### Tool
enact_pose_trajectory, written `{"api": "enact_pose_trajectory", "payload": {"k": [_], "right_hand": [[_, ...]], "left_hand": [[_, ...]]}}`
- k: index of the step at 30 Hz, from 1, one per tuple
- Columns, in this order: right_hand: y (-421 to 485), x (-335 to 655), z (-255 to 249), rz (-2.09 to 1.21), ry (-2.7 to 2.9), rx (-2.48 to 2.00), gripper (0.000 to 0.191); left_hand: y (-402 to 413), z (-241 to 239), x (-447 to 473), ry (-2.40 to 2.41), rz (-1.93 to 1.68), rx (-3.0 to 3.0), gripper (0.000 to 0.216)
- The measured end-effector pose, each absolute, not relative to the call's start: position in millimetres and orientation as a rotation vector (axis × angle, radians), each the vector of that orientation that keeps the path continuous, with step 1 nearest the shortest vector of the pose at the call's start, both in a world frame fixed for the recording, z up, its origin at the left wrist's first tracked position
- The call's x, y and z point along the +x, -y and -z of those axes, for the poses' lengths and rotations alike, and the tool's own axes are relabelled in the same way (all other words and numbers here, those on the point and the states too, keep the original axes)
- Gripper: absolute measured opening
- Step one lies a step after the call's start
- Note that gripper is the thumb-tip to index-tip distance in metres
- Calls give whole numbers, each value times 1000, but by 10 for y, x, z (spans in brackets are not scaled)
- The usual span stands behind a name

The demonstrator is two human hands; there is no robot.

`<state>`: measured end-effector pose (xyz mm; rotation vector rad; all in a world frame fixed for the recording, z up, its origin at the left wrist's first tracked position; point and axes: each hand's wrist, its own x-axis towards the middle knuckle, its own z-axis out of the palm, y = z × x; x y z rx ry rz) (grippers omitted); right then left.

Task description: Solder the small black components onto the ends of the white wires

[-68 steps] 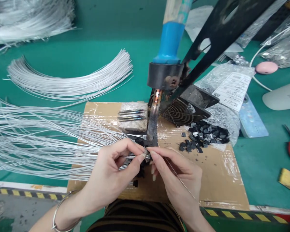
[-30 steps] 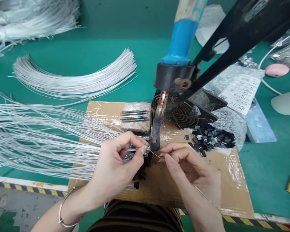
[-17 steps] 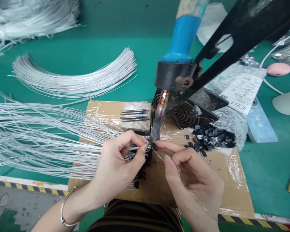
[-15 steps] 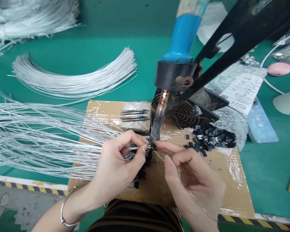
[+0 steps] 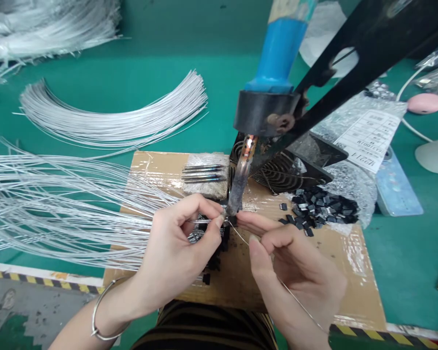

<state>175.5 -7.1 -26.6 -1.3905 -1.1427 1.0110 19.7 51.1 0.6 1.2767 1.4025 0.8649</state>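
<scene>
Thumb and forefinger of my left hand [image 5: 186, 248] pinch a white wire [image 5: 201, 221] close to its end, just left of the iron's tip. A soldering iron [image 5: 243, 170] with a blue handle is clamped tip down, and its tip sits between my two hands. Between thumb and fingers my right hand [image 5: 295, 267] holds a thin strand of solder wire [image 5: 240, 236], whose end reaches the tip. The strand trails back across the palm. Whatever is joined right at the tip is too small to make out. Dark small parts [image 5: 214, 262] lie partly hidden under my left hand.
A black metal arm [image 5: 336, 73] carries the iron. Cardboard [image 5: 350, 272] covers the work spot. Loose white wires [image 5: 65, 209] and a curved bundle [image 5: 113, 121] lie left. Black connectors [image 5: 324, 206] are heaped right, near a black fan [image 5: 277, 172]. A pad [image 5: 204, 189] holds several dark rods.
My right hand has shifted very slightly right and down, with the solder wire still at the tip. The left hand stays nearly in place, still pinching the white wire.
</scene>
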Motion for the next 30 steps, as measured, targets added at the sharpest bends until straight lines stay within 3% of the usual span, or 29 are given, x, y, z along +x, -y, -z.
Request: {"api": "enact_pose_trajectory", "payload": {"k": [30], "right_hand": [[25, 1708, 250, -965, 1107, -1381, 23]], "left_hand": [[-495, 43, 162, -1344, -910, 1307, 13]]}}
